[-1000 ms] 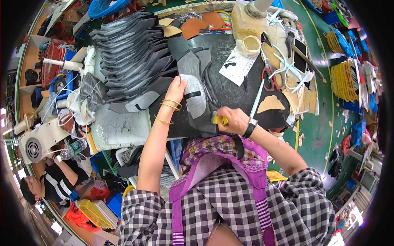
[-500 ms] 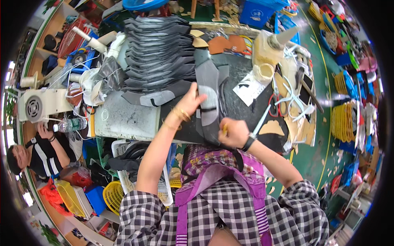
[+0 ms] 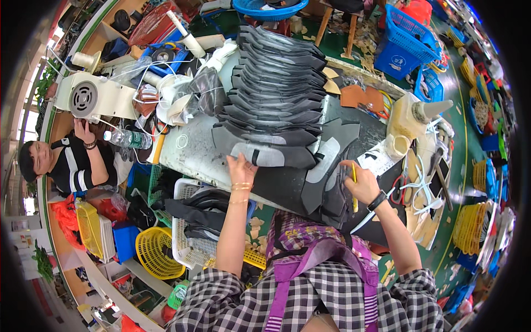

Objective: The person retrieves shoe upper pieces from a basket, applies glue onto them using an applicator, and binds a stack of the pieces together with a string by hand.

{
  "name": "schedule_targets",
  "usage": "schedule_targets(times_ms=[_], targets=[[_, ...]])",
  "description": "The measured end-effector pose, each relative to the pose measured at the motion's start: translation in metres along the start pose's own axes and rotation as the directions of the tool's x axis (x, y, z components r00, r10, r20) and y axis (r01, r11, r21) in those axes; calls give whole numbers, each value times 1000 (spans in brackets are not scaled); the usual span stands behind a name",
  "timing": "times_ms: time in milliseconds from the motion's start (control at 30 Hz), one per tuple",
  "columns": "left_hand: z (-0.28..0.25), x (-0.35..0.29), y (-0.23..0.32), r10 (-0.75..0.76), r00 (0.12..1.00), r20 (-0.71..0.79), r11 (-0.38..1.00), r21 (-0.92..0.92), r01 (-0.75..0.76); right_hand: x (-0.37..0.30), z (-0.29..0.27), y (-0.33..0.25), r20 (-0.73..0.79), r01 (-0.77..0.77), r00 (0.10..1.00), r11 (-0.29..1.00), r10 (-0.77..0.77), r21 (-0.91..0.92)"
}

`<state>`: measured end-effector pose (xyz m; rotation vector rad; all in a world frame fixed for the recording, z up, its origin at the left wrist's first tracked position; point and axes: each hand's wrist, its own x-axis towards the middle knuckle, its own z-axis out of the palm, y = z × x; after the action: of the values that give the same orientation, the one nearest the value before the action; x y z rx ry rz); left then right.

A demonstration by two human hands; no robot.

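Rows of overlapping black and grey cut pieces, which look like shoe uppers, form a long stack (image 3: 276, 88) on the bench. At its near end lies a black and grey piece (image 3: 271, 156) with a small black strip on it. My left hand (image 3: 240, 170) grips this piece's near edge with its fingertips. Beside it, another such piece (image 3: 323, 160) lies at an angle over dark pieces (image 3: 336, 193). My right hand (image 3: 364, 185) is closed around a slim yellow stick-like tool (image 3: 354, 191) just right of those pieces; its kind is unclear.
On the right of the bench stand a glue bottle (image 3: 412, 113) and a small cup (image 3: 397, 146), with scissors (image 3: 397, 188) nearby. A white machine (image 3: 91, 97) and a water bottle (image 3: 127, 139) are at the left, near a seated person (image 3: 77, 160). A white basket (image 3: 191, 249) stands below the bench.
My left hand has left the angled piece and moved left onto the stack's nearest piece. My right hand has lifted off the angled piece's near end, still holding the yellow tool. The view has shifted.
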<state>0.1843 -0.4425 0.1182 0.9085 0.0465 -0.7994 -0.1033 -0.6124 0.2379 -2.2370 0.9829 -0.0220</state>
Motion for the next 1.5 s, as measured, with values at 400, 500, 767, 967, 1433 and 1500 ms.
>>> schedule_targets(times_ms=[400,500,767,967,1433,1500], targets=[[-38,11,34,331,938,-101,358,933,-26,-3,-97,165,-574,-367,678,888,459,277],[42,-22,-20,74,970,231,634,740,-224,12,-109,160,-643,-424,535,833,548,356],[129,-28,-90,-228,855,466,235,878,-416,36,-94,152,-610,-475,529,801,591,364],[154,-28,-89,-362,880,307,167,950,-263,60,-5,99,-371,93,874,641,314,762],[142,-16,-94,-488,845,219,439,898,22,80,7,129,-216,-241,735,545,643,803],[136,-13,-95,-487,845,222,458,888,31,79,5,114,-79,-338,734,464,674,819]])
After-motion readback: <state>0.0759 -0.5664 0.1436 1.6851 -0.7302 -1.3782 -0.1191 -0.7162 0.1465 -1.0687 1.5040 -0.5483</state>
